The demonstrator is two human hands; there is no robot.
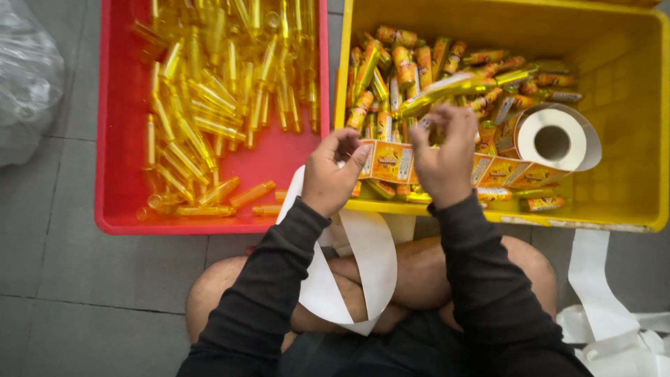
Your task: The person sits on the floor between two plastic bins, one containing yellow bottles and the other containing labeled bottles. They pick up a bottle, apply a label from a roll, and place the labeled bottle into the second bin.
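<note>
Head view: the left hand (333, 174) pinches the orange label strip (391, 160) at its left end. The right hand (443, 157) pinches a yellow tube (453, 85) just above the strip. Both hover over the yellow crate (628, 126); bare tubes (202, 105) fill the red crate (125, 202).

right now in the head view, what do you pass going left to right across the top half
clear plastic bag → red crate of unlabelled yellow tubes → yellow crate with labelled tubes → label roll
</note>
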